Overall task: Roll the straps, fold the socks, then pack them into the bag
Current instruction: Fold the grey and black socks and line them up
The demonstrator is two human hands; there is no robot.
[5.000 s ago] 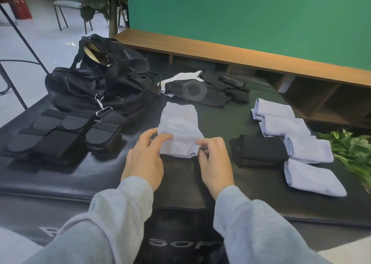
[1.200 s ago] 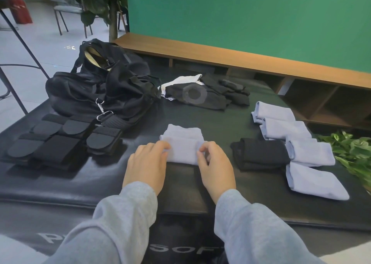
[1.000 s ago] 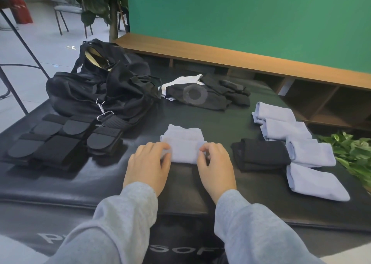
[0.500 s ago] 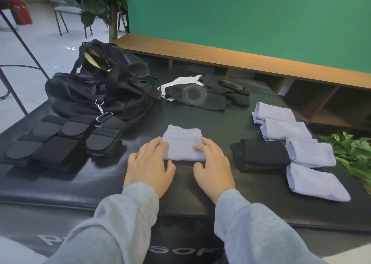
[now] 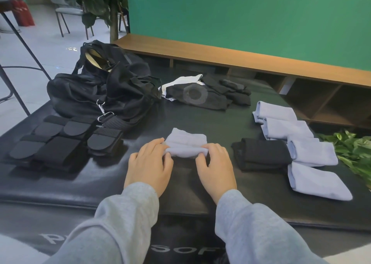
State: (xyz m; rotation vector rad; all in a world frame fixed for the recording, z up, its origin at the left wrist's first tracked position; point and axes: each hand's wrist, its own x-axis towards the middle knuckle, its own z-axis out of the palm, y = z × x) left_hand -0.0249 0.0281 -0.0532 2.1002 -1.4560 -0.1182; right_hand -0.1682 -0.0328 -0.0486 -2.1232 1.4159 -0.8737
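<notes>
A pale lilac sock (image 5: 186, 144) lies rolled up in the middle of the black mat (image 5: 104, 183). My left hand (image 5: 149, 165) pinches its left end and my right hand (image 5: 215, 167) pinches its right end, thumbs tucked under the roll. Several folded lilac socks (image 5: 309, 149) lie in a row to the right, with a folded black pair (image 5: 261, 153) beside them. Black rolled straps (image 5: 60, 141) sit at the left. The black bag (image 5: 100, 91) stands open at the back left.
A heap of unfolded black and white socks (image 5: 204, 95) lies at the back centre. Green leaves (image 5: 355, 153) poke in at the right edge. A wooden shelf unit (image 5: 261, 63) and a green wall stand behind the mat.
The flat lilac sock was rolled away from me into a short bundle. Both hands went from pressing on top of it to pinching its two ends.
</notes>
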